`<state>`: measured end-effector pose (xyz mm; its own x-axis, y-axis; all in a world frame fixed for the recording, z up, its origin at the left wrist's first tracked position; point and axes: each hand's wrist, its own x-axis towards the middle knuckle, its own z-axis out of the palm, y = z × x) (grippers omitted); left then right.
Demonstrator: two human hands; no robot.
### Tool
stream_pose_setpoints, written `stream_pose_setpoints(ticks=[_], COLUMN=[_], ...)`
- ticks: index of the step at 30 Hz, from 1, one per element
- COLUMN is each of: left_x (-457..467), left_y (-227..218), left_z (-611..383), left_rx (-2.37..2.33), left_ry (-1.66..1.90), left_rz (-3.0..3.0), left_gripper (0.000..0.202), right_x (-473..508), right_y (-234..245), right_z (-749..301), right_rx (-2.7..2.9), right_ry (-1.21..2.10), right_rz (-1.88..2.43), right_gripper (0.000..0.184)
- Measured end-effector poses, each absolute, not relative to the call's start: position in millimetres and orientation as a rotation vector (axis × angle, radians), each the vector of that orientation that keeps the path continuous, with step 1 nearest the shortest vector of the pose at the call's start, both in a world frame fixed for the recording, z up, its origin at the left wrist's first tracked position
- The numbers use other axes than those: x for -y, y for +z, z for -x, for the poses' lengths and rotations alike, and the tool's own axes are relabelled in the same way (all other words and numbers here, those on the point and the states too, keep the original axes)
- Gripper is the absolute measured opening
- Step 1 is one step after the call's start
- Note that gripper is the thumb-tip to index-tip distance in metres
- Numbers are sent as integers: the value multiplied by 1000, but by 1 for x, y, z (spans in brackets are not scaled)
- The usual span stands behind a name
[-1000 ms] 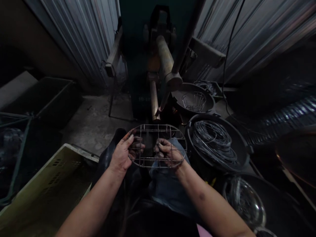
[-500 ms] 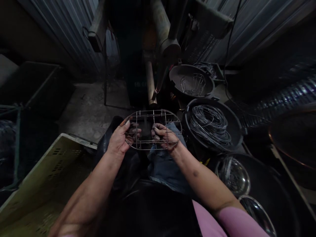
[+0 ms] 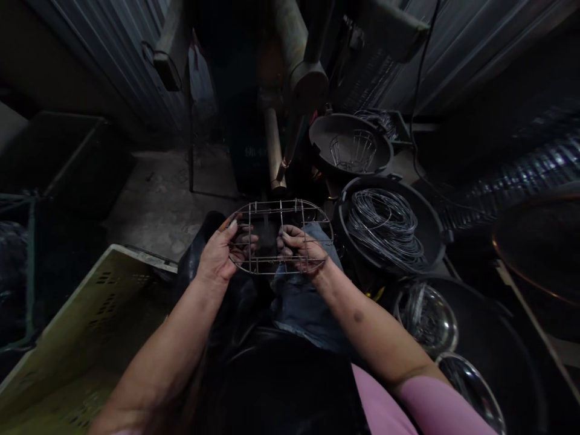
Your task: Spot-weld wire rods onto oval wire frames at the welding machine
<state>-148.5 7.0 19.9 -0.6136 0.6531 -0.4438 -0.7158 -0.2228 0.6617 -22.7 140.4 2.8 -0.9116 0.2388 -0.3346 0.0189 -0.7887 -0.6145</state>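
An oval wire rack (image 3: 281, 209) of thin metal rods is held level above my lap, between both hands. My left hand (image 3: 220, 251) grips its left end, thumb on top and fingers curled beneath the wires. Around the rods at the right part, my right hand (image 3: 301, 246) is closed, the thumb against the bent fingers. Just beyond the rack, the copper-coloured tip (image 3: 283, 169) of a machine arm points down beside a lower metal bar (image 3: 274, 145). The tip and the rack are apart.
To the right stand a black pan with a wire coil (image 3: 385, 226), another pan (image 3: 317, 136) holding a wire basket (image 3: 352, 151), and a large dark basin (image 3: 489, 338) with shiny round metal pieces (image 3: 428, 320). A yellow plastic crate (image 3: 97, 296) is at my left.
The rack and both hands keep almost the same place and grip. The view has shifted slightly, so the machine and pans appear a little further left.
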Motion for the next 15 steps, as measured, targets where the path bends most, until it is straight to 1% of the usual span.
stream_pose_setpoints(ticks=[6, 11, 15], left_x=[-6, -5, -8], left_y=[29, 38, 43], left_z=[146, 146, 149], left_rx=[-1126, -1111, -1118], left_ry=[1971, 2008, 2032], left_rz=[96, 64, 67], left_gripper=[25, 26, 25], right_x=[-138, -139, -142], right_y=[8, 16, 20], right_z=[23, 24, 28], right_rx=[978, 969, 970], right_ry=[2783, 2792, 2797], right_rz=[599, 485, 477], right_gripper=[21, 20, 19])
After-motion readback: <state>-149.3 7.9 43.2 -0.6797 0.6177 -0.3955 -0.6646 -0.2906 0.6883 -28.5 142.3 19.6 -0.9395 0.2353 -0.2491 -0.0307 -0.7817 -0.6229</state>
